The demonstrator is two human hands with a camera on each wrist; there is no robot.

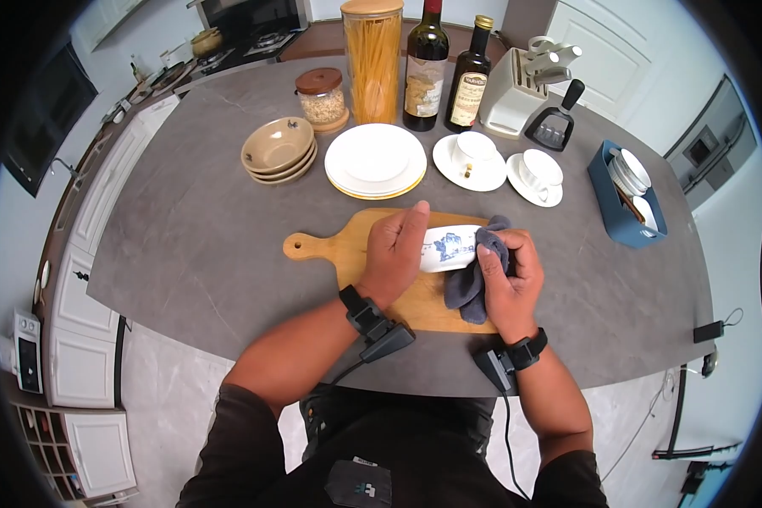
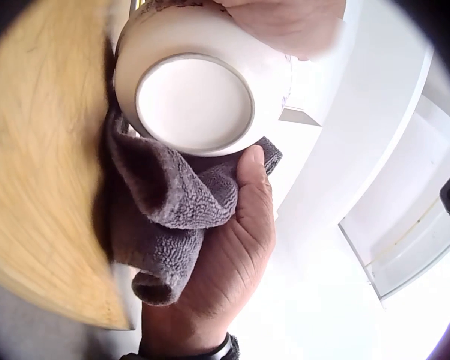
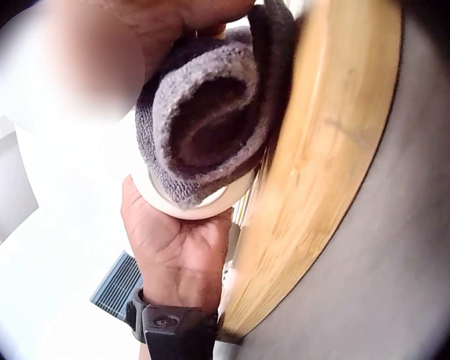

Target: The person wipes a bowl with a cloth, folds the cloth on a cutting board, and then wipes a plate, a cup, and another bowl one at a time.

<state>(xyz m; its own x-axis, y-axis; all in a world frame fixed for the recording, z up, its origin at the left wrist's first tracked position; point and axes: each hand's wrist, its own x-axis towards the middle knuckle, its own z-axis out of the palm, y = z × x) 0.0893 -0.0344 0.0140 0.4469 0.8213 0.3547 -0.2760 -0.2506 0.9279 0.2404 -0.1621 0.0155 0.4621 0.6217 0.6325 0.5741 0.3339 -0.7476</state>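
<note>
Your left hand (image 1: 394, 256) grips the bowl (image 1: 449, 248), closed round its side; your right hand (image 1: 516, 284) pinches the cloth (image 1: 466, 295) at its rim. The bowl tips sideways above the board (image 1: 425, 305), probably so the cloth reaches inside.

The gray cloth (image 1: 464, 293) hides one end of the blue-and-white bowl (image 1: 445, 248). The head view's top edge crops the wine bottle (image 1: 425, 80); fine print on the gold-capped bottle (image 1: 469, 89) is illegible.
</note>
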